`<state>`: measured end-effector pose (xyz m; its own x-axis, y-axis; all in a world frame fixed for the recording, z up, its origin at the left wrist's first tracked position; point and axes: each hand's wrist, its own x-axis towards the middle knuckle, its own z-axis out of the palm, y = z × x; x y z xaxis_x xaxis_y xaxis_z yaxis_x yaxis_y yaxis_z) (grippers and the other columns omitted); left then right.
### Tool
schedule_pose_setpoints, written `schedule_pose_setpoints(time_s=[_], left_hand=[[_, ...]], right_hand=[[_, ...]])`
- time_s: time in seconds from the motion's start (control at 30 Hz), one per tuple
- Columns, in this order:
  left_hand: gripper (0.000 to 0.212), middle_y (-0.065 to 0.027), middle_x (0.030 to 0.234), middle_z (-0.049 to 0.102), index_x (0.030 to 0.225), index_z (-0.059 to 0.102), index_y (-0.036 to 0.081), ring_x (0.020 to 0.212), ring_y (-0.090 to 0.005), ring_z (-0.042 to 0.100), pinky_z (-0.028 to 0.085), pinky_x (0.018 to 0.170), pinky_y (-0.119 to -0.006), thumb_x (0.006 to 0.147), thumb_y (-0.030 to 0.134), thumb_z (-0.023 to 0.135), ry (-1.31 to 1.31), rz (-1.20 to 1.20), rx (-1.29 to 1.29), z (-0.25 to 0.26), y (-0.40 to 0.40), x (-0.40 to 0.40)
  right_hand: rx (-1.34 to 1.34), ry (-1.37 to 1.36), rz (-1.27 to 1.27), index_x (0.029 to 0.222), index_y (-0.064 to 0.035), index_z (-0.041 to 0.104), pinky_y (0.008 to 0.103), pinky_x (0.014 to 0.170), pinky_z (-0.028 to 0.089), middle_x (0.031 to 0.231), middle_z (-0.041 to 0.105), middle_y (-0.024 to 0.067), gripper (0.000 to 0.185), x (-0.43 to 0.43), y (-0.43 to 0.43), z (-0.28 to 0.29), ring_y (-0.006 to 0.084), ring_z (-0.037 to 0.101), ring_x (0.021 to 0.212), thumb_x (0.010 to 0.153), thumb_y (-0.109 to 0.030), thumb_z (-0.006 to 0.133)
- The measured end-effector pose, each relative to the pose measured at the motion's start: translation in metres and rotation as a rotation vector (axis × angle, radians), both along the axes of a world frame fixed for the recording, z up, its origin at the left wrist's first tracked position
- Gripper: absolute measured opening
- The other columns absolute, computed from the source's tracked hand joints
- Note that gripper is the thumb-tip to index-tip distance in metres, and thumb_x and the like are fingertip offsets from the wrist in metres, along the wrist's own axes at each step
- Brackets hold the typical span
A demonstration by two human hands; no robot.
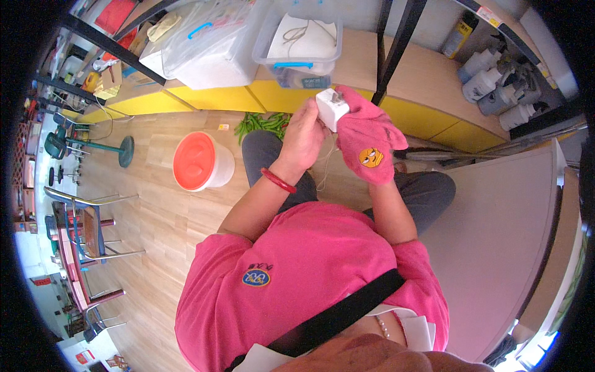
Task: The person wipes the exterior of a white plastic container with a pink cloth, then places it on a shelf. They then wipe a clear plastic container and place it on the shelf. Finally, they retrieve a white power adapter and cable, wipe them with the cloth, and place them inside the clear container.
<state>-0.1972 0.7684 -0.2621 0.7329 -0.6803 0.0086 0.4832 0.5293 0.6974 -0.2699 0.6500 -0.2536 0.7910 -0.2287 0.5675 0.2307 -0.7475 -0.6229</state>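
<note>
My left hand, with a red bangle at its wrist, grips a small white block that looks like a power adapter. A dark grey patch or fitting shows on its upper face. A thin pale cable hangs below, between my knees. A pink cloth with a yellow cartoon-face patch wraps my right hand and touches the block's right side. The cloth hides my right fingers. Both hands are raised in front of me, above my bent legs.
A white bucket with a red lid stands on the wood floor at left. Green chillies lie beyond my left knee. Clear storage boxes and several spray bottles sit on the shelf ahead. A pale panel rises at right.
</note>
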Motion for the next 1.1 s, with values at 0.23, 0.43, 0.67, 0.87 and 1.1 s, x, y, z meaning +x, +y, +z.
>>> schedule_pose_setpoints(time_s=[0.23, 0.43, 0.67, 0.87, 1.1], left_hand=[[0.06, -0.0065, 0.127, 0.045, 0.128, 0.037, 0.005, 0.118, -0.0202, 0.043, 0.034, 0.099, -0.038, 0.087, 0.045, 0.05, -0.213, -0.137, 0.052, 0.002, 0.005, -0.015], [0.062, -0.0067, 0.121, 0.05, 0.125, 0.041, 0.008, 0.107, -0.0199, 0.049, 0.039, 0.09, -0.039, 0.084, 0.054, 0.047, -0.146, -0.169, 0.093, -0.004, 0.008, -0.004], [0.07, -0.0095, 0.101, 0.058, 0.112, 0.05, 0.005, 0.086, -0.0199, 0.055, 0.044, 0.074, -0.034, 0.083, 0.066, 0.032, -0.205, 0.032, 0.164, 0.016, 0.021, 0.025], [0.073, -0.0122, 0.094, 0.059, 0.102, 0.054, 0.003, 0.085, -0.0245, 0.055, 0.043, 0.075, -0.036, 0.08, 0.069, 0.032, -0.163, 0.116, 0.098, 0.022, 0.009, 0.029], [0.061, -0.0153, 0.092, 0.059, 0.098, 0.049, 0.008, 0.084, -0.026, 0.057, 0.045, 0.075, -0.038, 0.084, 0.065, 0.032, 0.106, 0.044, 0.116, 0.033, 0.005, 0.026]], right_hand=[[-0.478, 0.16, -0.205, 0.1, -0.0082, 0.058, 0.0344, 0.075, 0.045, 0.1, 0.058, 0.009, 0.041, 0.0, 0.013, 0.016, 0.0267, 0.058, 0.088, 0.062, -0.022, 0.066], [-0.226, -0.049, 0.003, 0.101, -0.0108, 0.06, 0.0325, 0.076, 0.046, 0.102, 0.059, 0.007, 0.034, 0.006, -0.01, -0.009, 0.0245, 0.057, 0.09, 0.068, -0.012, 0.06], [0.443, -0.156, -0.149, 0.084, -0.0051, 0.062, 0.0305, 0.071, 0.047, 0.085, 0.064, 0.0076, 0.012, -0.014, -0.036, -0.007, 0.023, 0.061, 0.081, 0.072, -0.007, 0.064], [-0.412, 0.142, 0.074, 0.077, -0.0068, 0.057, 0.036, 0.066, 0.046, 0.08, 0.061, 0.0099, 0.011, -0.001, -0.01, -0.05, 0.0287, 0.059, 0.079, 0.066, -0.004, 0.06], [-0.003, 0.044, 0.149, 0.093, -0.0072, 0.052, 0.0386, 0.078, 0.044, 0.091, 0.056, 0.0135, 0.025, 0.009, 0.022, -0.041, 0.0284, 0.054, 0.093, 0.07, -0.016, 0.054]])
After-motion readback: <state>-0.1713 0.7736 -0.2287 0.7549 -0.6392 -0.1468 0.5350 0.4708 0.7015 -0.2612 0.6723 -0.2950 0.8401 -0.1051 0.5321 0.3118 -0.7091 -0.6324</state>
